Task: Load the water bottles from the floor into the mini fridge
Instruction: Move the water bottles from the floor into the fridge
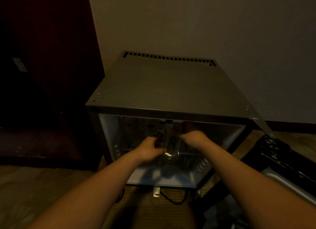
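- In the head view, a mini fridge (162, 85) is seen from above and in front. It is set against a plain wall, and its door (289, 162) is swung open to the right.
- Two bare forearms are stretched into the lit inside. A clear water bottle (170, 148) is held between the hands at the middle of the opening, over a wire shelf (189, 153).
- The bottle's long axis is judged to run front to back: its rounded base is turned toward the viewer and its neck points at the back of the fridge.
- The left hand (150, 149) is laid on the bottle's left side close to the base, with thumb and fingers curled round it.
- The right hand (195, 137) is placed on the bottle's right side, farther in and nearer the neck. Its fingers are hidden behind the back of the hand and blurred, so it cannot be told whether they grip.
- Because the left hand is nearer the base, the inward push is judged to depend on it, with the right hand steering the neck.
- The cap is lost in the dark strip under the fridge's top edge, and whether the bottle touches the shelf cannot be told.
- A cord (171, 198) is seen on the dim floor (51, 186) in front of the fridge. No other bottles can be made out there.
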